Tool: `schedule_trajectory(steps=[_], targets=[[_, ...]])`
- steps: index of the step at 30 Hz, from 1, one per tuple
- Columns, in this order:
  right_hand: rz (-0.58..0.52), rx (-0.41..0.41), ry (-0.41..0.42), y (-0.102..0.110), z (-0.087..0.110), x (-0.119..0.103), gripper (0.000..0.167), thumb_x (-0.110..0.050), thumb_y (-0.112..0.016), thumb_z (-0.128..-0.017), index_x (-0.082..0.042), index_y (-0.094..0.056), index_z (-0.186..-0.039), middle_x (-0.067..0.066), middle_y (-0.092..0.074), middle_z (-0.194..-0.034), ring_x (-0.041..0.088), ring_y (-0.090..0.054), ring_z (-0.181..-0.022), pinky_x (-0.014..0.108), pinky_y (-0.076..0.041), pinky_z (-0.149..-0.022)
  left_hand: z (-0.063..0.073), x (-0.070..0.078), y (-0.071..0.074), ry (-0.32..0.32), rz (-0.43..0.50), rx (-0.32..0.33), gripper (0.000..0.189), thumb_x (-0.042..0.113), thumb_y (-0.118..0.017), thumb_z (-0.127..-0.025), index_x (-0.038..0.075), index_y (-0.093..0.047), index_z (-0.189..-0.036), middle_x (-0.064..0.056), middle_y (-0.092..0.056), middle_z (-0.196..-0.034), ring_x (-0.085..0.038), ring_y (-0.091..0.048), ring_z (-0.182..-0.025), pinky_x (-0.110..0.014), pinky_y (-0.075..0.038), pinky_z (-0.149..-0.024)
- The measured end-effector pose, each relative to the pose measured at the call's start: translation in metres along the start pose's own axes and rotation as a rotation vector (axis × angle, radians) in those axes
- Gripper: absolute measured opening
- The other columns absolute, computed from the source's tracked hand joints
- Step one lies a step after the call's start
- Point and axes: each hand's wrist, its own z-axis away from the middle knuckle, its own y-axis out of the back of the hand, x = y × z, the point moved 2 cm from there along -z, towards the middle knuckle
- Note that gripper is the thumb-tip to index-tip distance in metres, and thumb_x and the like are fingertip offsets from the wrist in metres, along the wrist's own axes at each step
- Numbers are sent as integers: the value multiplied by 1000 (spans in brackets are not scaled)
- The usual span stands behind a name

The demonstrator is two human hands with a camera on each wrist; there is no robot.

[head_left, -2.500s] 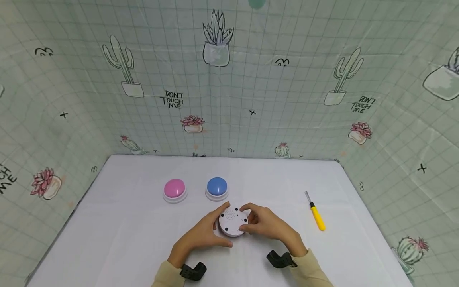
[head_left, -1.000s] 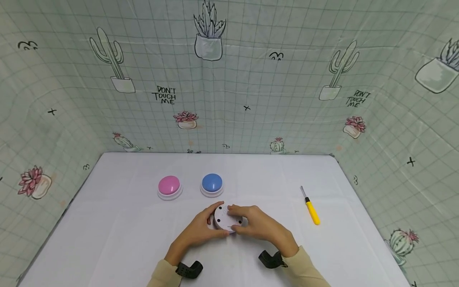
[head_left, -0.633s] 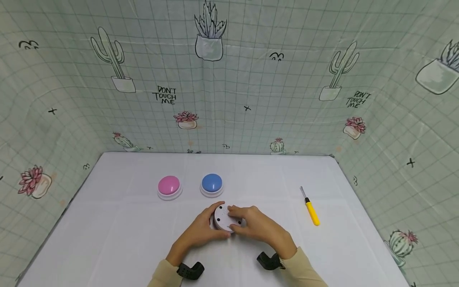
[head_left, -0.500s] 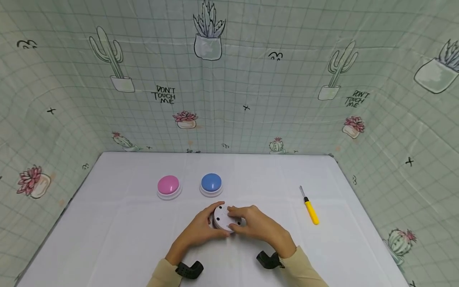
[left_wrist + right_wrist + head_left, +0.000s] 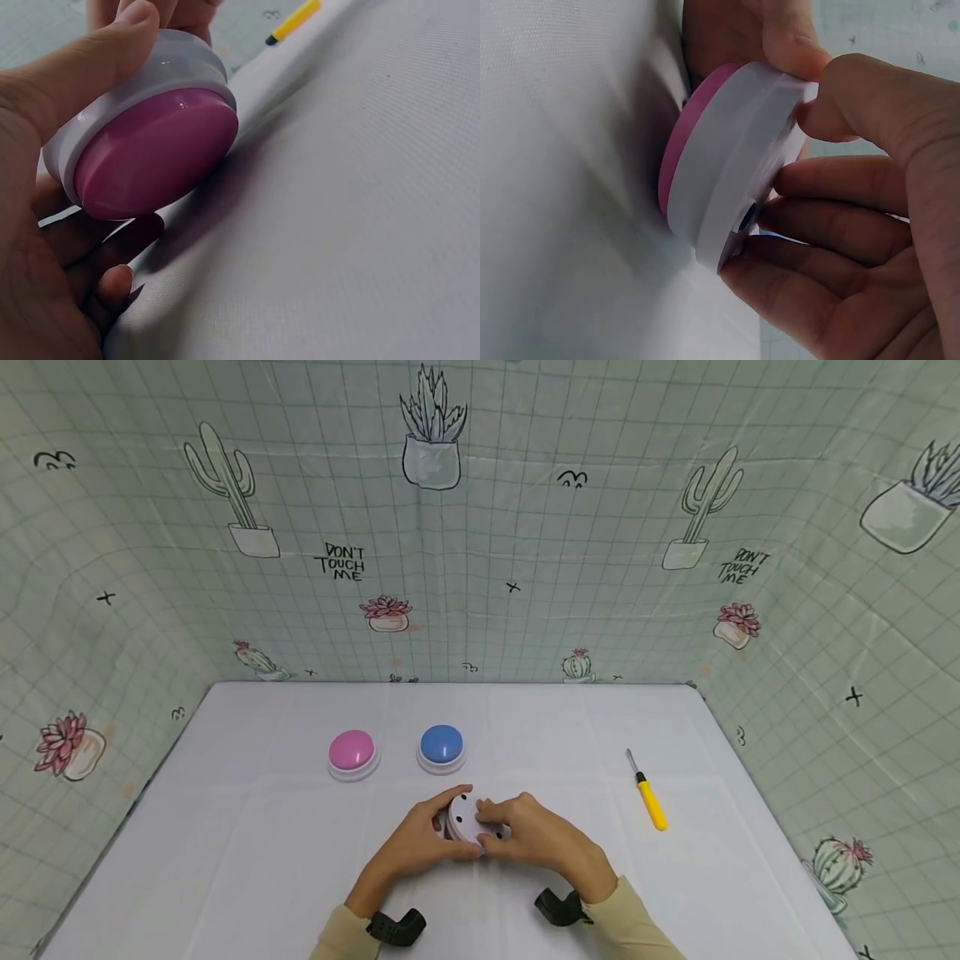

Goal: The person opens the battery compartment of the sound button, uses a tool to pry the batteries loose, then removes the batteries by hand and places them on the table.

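A round push-button buzzer [image 5: 463,822] with a white base and black feet is held upside down close over the table. Its pink dome [image 5: 161,154] faces down in the left wrist view. My left hand [image 5: 416,839] grips the white base from the side, its thumb across the rim. From the right, my right hand [image 5: 551,839] has bent fingers and thumb on the flat underside, hiding part of it. In the right wrist view, the fingertips [image 5: 780,180] bear on that face beside a black foot [image 5: 746,217].
On the white table [image 5: 225,852], a pink-domed buzzer [image 5: 351,752] and a blue-domed buzzer [image 5: 441,746] stand upright beyond my hands. A yellow-handled screwdriver [image 5: 652,804] lies to the right. A curtain [image 5: 495,527] printed with cacti hangs behind and along both sides.
My right fingers have come from the buzzer's right edge onto its underside, and they bend more now. My left thumb has closed in to the near rim. The other things stay put.
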Motion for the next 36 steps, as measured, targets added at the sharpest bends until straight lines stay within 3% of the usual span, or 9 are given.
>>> schedule_trajectory(steps=[3, 5, 7, 11, 14, 20, 26, 31, 36], targets=[[24, 19, 39, 0, 0, -1, 23, -9, -71, -92, 0, -77, -112, 20, -70, -124, 17, -68, -114, 23, -57, -84, -1, 0, 0, -14, 3, 8, 82, 30, -91, -77, 11, -54, -149, -4, -61, -98, -15, -48, -79, -23, -39, -67], [32, 29, 69, -1, 0, -1, 12, -7, -70, -91, -4, -77, -100, 19, -72, -120, 3, -67, -94, 13, -51, -73, 0, 0, 0, -14, 2, 12, 82, 30, -91, -77, 11, -55, -148, -4, -61, -98, -15, -49, -79, -23, -40, -67], [39, 38, 96, -2, -1, -2, 4, -6, -69, -90, -9, -71, -88, 15, -74, -115, -6, -55, -74, 7, -40, -62, 0, -1, 0, -9, 2, 15, 81, 30, -91, -78, 11, -55, -148, -5, -62, -100, -16, -49, -79, -23, -40, -67], [58, 52, 120, -2, -2, -4, 16, -5, -67, -90, -13, -58, -79, 7, -72, -100, -9, -31, -57, 6, -25, -53, 1, -1, 0, -4, 3, 19, 81, 31, -91, -78, 11, -55, -148, -5, -61, -101, -16, -48, -80, -23, -40, -68], [75, 58, 123, -2, -3, -6, 15, -5, -66, -91, -13, -60, -80, 4, -71, -94, -10, -30, -57, 6, -24, -53, 1, 0, 0, -13, 2, 23, 81, 31, -90, -78, 10, -55, -148, -3, -58, -95, -15, -47, -79, -22, -39, -67], [100, 51, 134, -3, -4, -7, 11, -4, -64, -93, -11, -66, -84, 11, -77, -101, -10, -31, -58, 5, -27, -54, 1, 1, 1, -20, 10, 25, 80, 31, -90, -78, 8, -55, -147, -1, -52, -85, -14, -46, -75, -22, -37, -64], [135, 72, 167, -1, -4, -8, 9, -4, -65, -94, -8, -65, -86, 0, -66, -76, -10, -29, -57, 5, -24, -51, -1, 0, 1, -5, 9, 32, 80, 30, -90, -78, 9, -56, -147, -1, -54, -87, -14, -47, -76, -22, -38, -64], [76, 108, 144, 1, -2, -4, 22, 2, -63, -90, 4, -77, -107, 16, -78, -102, -10, -36, -58, 5, -30, -52, 0, 0, 1, 11, 27, 15, 83, 29, -91, -77, 9, -54, -148, -6, -62, -101, -15, -51, -83, -22, -42, -69], [64, 110, 160, -2, -1, -3, 23, 0, -64, -92, 1, -77, -111, 16, -76, -112, -2, -64, -83, 8, -48, -68, 1, -1, 1, 13, 70, 12, 82, 26, -91, -78, 8, -52, -148, -10, -65, -116, -14, -54, -92, -23, -46, -78]])
